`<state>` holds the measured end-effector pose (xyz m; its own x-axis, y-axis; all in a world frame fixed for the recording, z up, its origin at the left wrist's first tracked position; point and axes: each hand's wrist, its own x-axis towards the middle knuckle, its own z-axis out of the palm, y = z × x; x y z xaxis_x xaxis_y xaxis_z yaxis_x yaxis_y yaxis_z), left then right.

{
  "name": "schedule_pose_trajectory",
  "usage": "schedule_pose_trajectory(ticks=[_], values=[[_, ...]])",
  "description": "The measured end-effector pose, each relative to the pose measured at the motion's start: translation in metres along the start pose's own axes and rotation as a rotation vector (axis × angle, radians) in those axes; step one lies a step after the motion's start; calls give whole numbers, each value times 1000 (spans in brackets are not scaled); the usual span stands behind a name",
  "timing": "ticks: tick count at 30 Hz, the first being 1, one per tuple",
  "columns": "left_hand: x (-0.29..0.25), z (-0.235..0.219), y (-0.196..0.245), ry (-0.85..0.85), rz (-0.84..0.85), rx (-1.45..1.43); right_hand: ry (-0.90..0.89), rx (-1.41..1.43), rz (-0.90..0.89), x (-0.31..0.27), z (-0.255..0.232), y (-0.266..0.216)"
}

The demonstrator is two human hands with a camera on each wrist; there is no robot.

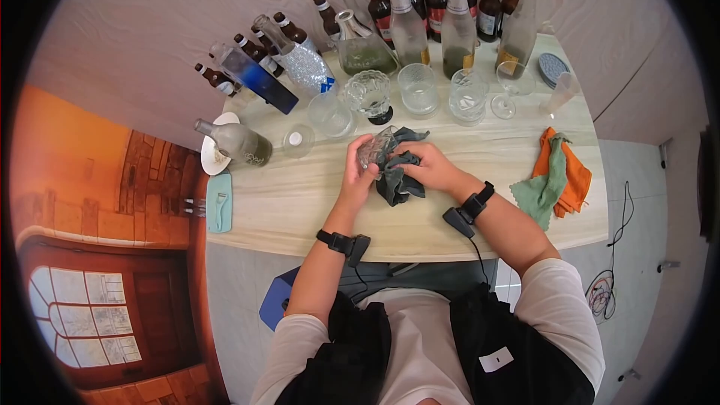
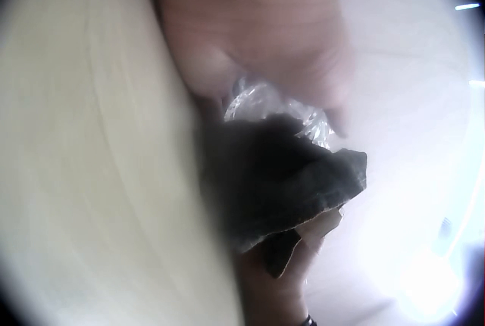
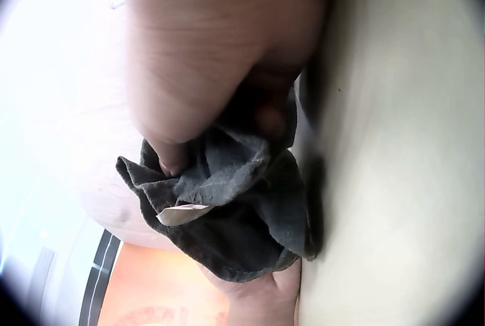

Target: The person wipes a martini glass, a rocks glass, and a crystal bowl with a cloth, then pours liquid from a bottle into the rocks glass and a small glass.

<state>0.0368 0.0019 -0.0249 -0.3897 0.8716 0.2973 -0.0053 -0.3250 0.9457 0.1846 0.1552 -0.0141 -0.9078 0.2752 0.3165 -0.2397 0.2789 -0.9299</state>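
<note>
My left hand point(image 1: 359, 167) grips a clear patterned glass point(image 1: 377, 146), tilted with its mouth toward the right hand. A dark grey cloth point(image 1: 400, 186) is bunched against the glass, and my right hand point(image 1: 433, 168) holds it with curled fingers. Seen from the left wrist, the cloth point(image 2: 280, 178) covers much of the glass point(image 2: 261, 103), leaving part of its cut surface showing. In the right wrist view the cloth point(image 3: 227, 212) hangs in folds below the fingers, and the glass is hidden behind it.
Several glasses stand just beyond the hands, among them a black-footed goblet point(image 1: 368, 94) and a tumbler point(image 1: 418, 90). Bottles line the back edge, including a blue one point(image 1: 259, 82). Green point(image 1: 546, 189) and orange cloths point(image 1: 576, 176) lie right; a peeler point(image 1: 221, 210) on a teal board point(image 1: 220, 184) lies left.
</note>
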Motion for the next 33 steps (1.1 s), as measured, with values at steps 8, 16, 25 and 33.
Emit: schedule_pose_trajectory(ticks=[8, 16, 25, 33], values=[[4, 5, 11, 7, -128, -278, 65, -48, -224, 3, 1, -5], [1, 6, 8, 26, -10, 20, 102, 47, 42, 0, 3, 4], [5, 5, 10, 24, -88, -269, 91, -5, -70, 1, -1, -5], [5, 4, 10, 22, -147, -340, 83, -43, -122, 2, 0, -3]])
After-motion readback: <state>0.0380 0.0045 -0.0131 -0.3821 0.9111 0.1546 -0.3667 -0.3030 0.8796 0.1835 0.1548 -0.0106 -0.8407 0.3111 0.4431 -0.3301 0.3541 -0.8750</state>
